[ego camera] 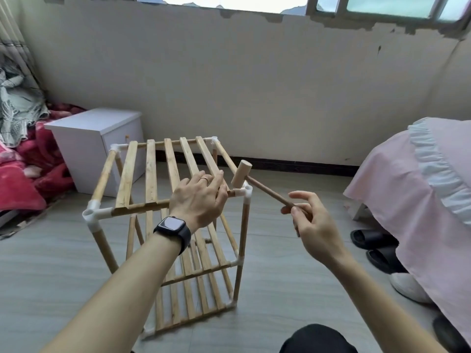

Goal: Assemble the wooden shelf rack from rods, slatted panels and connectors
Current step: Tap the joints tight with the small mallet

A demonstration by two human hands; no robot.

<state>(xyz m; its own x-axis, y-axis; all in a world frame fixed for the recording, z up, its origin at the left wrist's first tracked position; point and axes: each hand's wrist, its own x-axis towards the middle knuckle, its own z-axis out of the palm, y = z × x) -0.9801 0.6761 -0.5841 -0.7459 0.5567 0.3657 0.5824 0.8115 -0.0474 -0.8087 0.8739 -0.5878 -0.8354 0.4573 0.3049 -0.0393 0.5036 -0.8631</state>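
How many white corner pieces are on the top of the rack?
4 corner pieces: back left, back right, front left, and front right, just under the hammer. None seem hidden.

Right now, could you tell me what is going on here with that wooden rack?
A person is assembling a wooden shelf rack that stands upright on the floor, with three slatted tiers in place. The left hand rests on the top panel near its front right corner, apparently steadying it. The right hand holds a small wooden mallet by its handle, the head poised just above the white corner connector, probably to tap the joint tight.
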